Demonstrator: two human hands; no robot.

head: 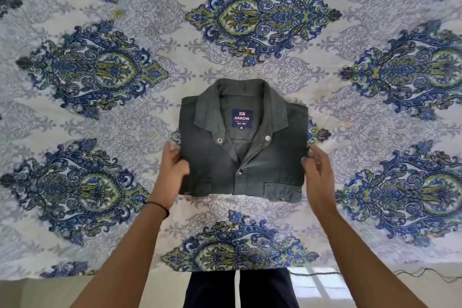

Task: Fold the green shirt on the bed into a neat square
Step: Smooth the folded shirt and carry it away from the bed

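Green shirt (212, 175) folded square.

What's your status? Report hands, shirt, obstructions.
Holding dark green collared shirt: left hand grips its left edge, right hand its right. Folded near-square, collar up, on blue-and-white patterned bedsheet. Nothing blocking in view.

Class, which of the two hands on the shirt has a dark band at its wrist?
The left hand, holding the green shirt at its left edge; the right hand has a bare wrist.
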